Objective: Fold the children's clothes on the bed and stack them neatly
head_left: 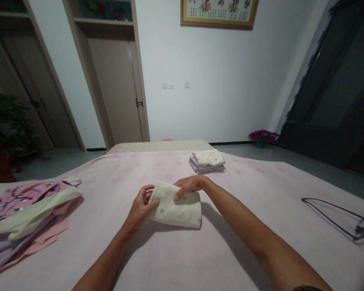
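Between my two hands is a folded cream garment (176, 212) printed with small pink and grey hearts, its exact kind hidden by the folds. My left hand (142, 206) grips its left edge, thumb on top and fingers behind. From the far side my right hand (188, 186) pinches the upper edge, with the thumb on the front and the fingers out of sight behind the cloth. The garment is tilted toward me, just over the pink bedsheet (182, 258). Beyond my right hand sits a small stack of folded clothes (206, 161), cream on top and lilac below.
A loose pile of pink, cream and lilac clothes (33, 214) lies at the left. On the right of the bed is a black clothes hanger (336, 218). Past the bed stand a closed door (115, 89), a white wall (218, 101) and purple flowers (263, 136) on the floor.
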A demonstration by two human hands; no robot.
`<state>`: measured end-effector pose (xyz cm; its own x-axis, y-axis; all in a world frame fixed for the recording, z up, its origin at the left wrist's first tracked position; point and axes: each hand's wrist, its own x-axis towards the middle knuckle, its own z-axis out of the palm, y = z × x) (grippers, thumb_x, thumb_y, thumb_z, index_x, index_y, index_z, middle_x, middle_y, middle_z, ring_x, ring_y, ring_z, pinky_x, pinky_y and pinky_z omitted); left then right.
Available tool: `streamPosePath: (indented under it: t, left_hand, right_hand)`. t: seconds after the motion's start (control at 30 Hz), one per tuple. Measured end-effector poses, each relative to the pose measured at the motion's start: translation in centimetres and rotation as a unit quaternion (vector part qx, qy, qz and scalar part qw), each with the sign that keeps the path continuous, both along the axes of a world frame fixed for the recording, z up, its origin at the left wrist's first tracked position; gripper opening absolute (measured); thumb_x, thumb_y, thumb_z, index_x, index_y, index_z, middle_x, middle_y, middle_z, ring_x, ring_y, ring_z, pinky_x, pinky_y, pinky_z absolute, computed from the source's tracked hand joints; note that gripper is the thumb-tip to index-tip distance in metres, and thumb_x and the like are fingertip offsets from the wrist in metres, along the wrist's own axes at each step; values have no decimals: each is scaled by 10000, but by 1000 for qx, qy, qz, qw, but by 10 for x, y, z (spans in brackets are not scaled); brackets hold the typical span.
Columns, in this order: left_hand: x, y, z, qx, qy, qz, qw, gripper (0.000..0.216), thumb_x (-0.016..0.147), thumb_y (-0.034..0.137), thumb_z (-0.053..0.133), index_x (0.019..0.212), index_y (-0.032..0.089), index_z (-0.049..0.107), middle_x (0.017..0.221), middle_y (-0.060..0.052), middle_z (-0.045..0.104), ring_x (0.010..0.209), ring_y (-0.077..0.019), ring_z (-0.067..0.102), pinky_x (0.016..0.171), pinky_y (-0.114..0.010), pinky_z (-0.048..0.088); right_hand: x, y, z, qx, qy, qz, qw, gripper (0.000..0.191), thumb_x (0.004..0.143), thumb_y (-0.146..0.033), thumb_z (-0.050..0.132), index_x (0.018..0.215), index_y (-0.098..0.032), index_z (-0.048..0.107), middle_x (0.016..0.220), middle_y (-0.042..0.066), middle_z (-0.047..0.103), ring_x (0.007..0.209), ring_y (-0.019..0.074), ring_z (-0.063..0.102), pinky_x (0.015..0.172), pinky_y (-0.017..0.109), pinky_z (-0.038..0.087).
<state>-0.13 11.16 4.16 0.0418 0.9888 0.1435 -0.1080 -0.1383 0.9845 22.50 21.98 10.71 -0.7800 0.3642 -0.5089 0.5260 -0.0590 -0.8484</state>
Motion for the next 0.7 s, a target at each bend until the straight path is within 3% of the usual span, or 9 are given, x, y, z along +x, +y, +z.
streamPosePath:
  t: [0.13, 0.23, 0.33, 0.43, 0.53, 0.6, 0.63, 0.7]
  left_hand:
    - [4, 4, -2, -7, -35, -5, 999, 864, 712, 529, 793, 1404, 193, 400, 1118, -121, 710, 810, -238, 722, 665, -329, 576]
    - [1, 8, -9, -7, -29, 68, 997, 782, 790, 604, 692, 1402, 190, 437, 1170, -131, 696, 869, -227, 723, 713, -325, 577]
    - [-5, 12, -19, -10, -5, 138, 990, 691, 807, 608, 656, 1328, 183, 497, 1134, -124, 703, 893, -214, 721, 775, -347, 581]
    - [-10, 17, -31, -8, 15, 159, 987, 660, 777, 569, 686, 1281, 181, 514, 1055, -100, 718, 841, -201, 719, 790, -368, 580]
    - [-10, 22, -41, -9, 34, 146, 989, 628, 784, 527, 679, 1281, 182, 509, 1031, -82, 717, 813, -189, 715, 808, -371, 572]
    - [-9, 25, -45, -8, 54, 138, 989, 613, 795, 508, 666, 1290, 186, 504, 1028, -75, 711, 814, -189, 715, 802, -363, 566]
    - [-8, 26, -46, -7, 63, 137, 989, 606, 799, 503, 660, 1293, 188, 502, 1024, -73, 709, 814, -191, 715, 791, -359, 564]
    - [-7, 27, -46, -8, 73, 136, 988, 598, 804, 495, 651, 1295, 190, 501, 1021, -73, 706, 813, -196, 717, 769, -352, 559]
  right_hand:
    - [13, -15, -5, -12, 30, -31, 999, 438, 593, -293, 865, 983, -159, 717, 870, 32, 782, 739, 185, 736, 629, 223, 573]
    - [29, -21, -13, -39, 92, -94, 991, 436, 622, -292, 830, 1014, -149, 703, 865, 45, 780, 739, 202, 740, 656, 258, 592]
    - [46, -17, -13, -23, 168, -219, 961, 472, 647, -278, 802, 1080, -142, 673, 922, 82, 782, 771, 224, 746, 712, 315, 609]
    - [63, 4, 0, 46, 290, -392, 872, 471, 713, -271, 730, 1156, -143, 633, 1003, 115, 776, 844, 245, 748, 789, 378, 614]
    - [79, 41, 19, 111, 403, -542, 729, 478, 780, -269, 635, 1247, -180, 581, 1104, 91, 760, 953, 238, 735, 881, 421, 598]
    - [91, 70, 27, 135, 438, -605, 651, 483, 814, -273, 574, 1292, -211, 547, 1146, 58, 748, 1011, 208, 719, 926, 411, 581]
    - [97, 82, 28, 151, 438, -620, 633, 472, 834, -284, 540, 1300, -212, 540, 1149, 55, 745, 1026, 197, 712, 938, 405, 573]
    - [108, 102, 23, 185, 406, -614, 651, 440, 855, -300, 495, 1280, -205, 553, 1101, 61, 753, 993, 197, 716, 920, 420, 574]
